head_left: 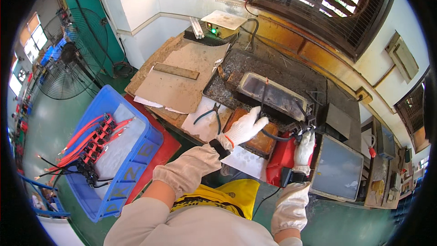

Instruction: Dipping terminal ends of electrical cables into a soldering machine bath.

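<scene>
At the near side of the desk (291,74), the gloved left hand (247,126) has its fingers curled in, pinching a dark cable (263,94) whose upper end stands over a rectangular trough (284,99). The gloved right hand (304,150) is at a cluster of dark parts (301,127); its exact grip cannot be told. Large dark letters run along the blue crate (157,139), and black printing covers the yellow cloth (246,196) at the waist.

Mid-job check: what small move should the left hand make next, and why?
Perhaps the left hand should lower the copper-coloured end of the black cable slightly toward the rectangular trough: its grip holds the cable, and that end shows over the trough's dark surface, though contact can't be told.
</scene>
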Demonstrator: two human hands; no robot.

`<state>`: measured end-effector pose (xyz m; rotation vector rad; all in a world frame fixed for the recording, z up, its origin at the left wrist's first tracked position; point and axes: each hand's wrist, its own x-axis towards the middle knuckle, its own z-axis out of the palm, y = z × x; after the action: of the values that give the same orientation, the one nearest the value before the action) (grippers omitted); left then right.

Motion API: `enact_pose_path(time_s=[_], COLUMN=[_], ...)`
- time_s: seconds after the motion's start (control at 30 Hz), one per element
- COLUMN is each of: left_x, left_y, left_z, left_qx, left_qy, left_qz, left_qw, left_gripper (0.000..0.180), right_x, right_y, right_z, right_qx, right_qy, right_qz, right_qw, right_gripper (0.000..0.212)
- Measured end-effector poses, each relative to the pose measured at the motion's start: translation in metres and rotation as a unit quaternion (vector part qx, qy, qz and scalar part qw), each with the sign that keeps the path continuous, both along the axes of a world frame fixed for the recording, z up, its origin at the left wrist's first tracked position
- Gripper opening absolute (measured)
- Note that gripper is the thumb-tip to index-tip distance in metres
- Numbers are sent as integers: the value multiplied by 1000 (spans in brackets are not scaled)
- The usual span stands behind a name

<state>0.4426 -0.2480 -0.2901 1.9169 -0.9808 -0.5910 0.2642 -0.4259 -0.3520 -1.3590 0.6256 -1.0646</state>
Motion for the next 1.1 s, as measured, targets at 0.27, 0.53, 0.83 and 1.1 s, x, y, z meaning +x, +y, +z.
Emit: enact_pose_path(time_s=[0.27, 0.53, 0.83, 1.1], left_x=[0, 6, 11, 15], left_y=[-2, -4, -4, -3], left_z=[2, -3, -10, -4], left_qx=[-50, -22, -35, -15], left_qy=[21, 51, 61, 97], left_qz=[17, 19, 27, 13], left_qw=[998, 998, 997, 995], left_gripper=[52, 61, 56, 50], right_x=[2, 6, 7, 8], right_y=[-8, 0, -2, -4], right_z=[2, 12, 10, 11], right_qx=[0, -7, -18, -17], right_qy=[47, 129, 156, 173], right_qz=[24, -22, -12, -10], right_qw=[999, 991, 987, 985], right_gripper=[27, 32, 33, 33])
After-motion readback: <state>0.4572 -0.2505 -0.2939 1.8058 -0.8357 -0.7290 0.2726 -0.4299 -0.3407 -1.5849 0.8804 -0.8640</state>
